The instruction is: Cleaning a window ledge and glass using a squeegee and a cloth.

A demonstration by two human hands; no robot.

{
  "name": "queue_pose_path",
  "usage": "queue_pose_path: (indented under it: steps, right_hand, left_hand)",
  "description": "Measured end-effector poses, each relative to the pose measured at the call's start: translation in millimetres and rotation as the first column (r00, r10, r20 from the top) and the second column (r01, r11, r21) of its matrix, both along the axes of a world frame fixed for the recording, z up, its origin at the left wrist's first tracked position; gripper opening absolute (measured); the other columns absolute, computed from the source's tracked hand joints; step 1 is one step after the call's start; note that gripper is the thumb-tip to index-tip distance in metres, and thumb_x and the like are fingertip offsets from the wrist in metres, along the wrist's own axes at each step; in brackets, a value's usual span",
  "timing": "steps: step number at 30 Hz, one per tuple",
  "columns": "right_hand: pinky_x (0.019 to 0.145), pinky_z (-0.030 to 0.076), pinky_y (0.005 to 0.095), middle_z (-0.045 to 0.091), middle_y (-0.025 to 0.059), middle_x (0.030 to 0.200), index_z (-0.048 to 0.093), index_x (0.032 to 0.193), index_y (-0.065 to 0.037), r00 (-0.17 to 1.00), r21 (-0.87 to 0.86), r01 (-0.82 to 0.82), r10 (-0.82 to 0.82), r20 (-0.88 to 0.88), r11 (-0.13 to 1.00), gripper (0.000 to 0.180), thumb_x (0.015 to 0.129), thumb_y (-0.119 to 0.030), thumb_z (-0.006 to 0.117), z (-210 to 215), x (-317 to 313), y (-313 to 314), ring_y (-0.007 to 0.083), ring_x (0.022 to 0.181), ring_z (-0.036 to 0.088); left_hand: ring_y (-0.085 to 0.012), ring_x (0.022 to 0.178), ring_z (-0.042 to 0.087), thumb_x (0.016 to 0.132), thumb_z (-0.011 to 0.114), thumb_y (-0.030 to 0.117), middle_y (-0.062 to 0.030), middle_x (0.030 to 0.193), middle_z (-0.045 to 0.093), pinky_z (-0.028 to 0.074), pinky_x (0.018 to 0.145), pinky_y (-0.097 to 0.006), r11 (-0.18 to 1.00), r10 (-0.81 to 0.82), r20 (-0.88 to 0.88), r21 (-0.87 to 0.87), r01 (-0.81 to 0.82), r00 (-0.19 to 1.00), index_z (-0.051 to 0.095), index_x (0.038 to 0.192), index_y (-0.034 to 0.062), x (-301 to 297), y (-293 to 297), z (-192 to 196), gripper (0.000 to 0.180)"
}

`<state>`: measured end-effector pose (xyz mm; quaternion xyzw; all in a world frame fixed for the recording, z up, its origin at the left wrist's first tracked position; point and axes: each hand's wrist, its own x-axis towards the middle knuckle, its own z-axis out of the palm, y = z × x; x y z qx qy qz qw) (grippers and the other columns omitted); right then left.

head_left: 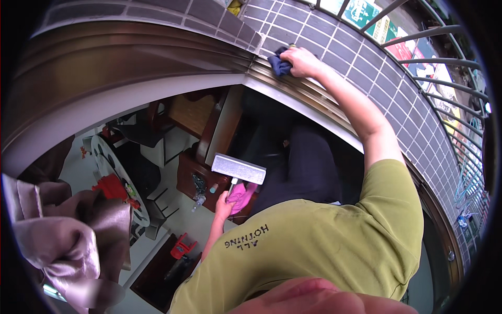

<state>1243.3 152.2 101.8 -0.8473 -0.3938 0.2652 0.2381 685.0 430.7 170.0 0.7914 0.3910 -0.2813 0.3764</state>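
Observation:
My right hand (303,62) is stretched out to the upper right, closed on a bunched dark blue cloth (280,63). The cloth presses on the bronze-coloured window frame (319,94), by the corner where it meets the grey tiled wall (334,44). Lower down, inside the room, my left hand (224,205) is wrapped round the handle of a window squeegee (239,168) with a wide silver-grey head. A pink cloth (242,197) hangs beside that handle, against the same hand; whether my fingers also grip it I cannot tell.
Curved metal bars (439,62) run along the outer right side. A shiny mauve curtain (63,230) hangs at the left. Below stand a round table (102,157) with a red item on it, a small red stool (182,246) and a wooden cabinet (191,180) with bottles on top.

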Motion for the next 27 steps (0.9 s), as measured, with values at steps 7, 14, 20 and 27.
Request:
queue_pose_path:
  steps: [7,14,20,27]
  right_hand:
    - [0.096,0.036,0.0408,0.051,0.0089,0.122,0.056,0.109,-0.011,0.894,0.303,0.245,-0.335,0.297,0.921,0.042,0.068,-0.012,0.062,-27.0,-65.7,-15.1,0.0264,0.116,0.045]
    - [0.091,0.044,0.0407,0.057,0.0135,0.111,0.058,0.102,-0.008,0.676,0.296,0.543,-0.618,0.401,0.786,0.049,0.057,0.011,0.055,-25.9,-172.7,-227.3,0.0316,0.106,0.053]
    - [0.08,0.045,0.0451,0.061,0.0206,0.091,0.059,0.101,-0.005,-0.361,0.248,0.932,-0.697,0.619,-0.263,0.029,0.076,-0.01,0.045,-7.2,-241.5,-475.5,0.0379,0.09,0.058]
    - [0.068,0.049,0.0445,0.062,0.016,0.077,0.066,0.09,-0.01,0.008,0.242,0.934,-0.692,0.722,0.264,0.029,0.064,-0.02,0.059,-39.7,-173.8,-314.2,0.0332,0.073,0.061]
  left_hand:
    - [-0.0184,0.078,0.057,0.066,0.069,0.0,-0.0077,0.084,0.058,0.046,0.072,-0.031,0.999,-0.052,-0.034,-0.009,0.052,0.998,0.053,0.094,0.0048,34.5,2.4,12.2,0.033]
    - [-0.0139,0.078,0.056,0.068,0.067,-0.004,-0.0058,0.084,0.061,0.046,0.071,-0.028,0.995,-0.098,0.02,0.034,0.097,0.995,0.053,0.094,0.0035,33.4,9.1,23.4,0.031]
    - [-0.0141,0.076,0.056,0.069,0.065,-0.002,-0.0064,0.083,0.061,0.045,0.07,-0.029,0.984,-0.179,-0.022,-0.009,0.179,0.984,0.053,0.092,0.0023,46.4,18.5,17.1,0.026]
    - [-0.0137,0.079,0.056,0.068,0.067,-0.003,-0.0059,0.085,0.061,0.046,0.074,-0.028,0.991,-0.128,0.016,-0.042,0.129,0.992,0.054,0.097,0.004,53.3,16.7,31.7,0.033]
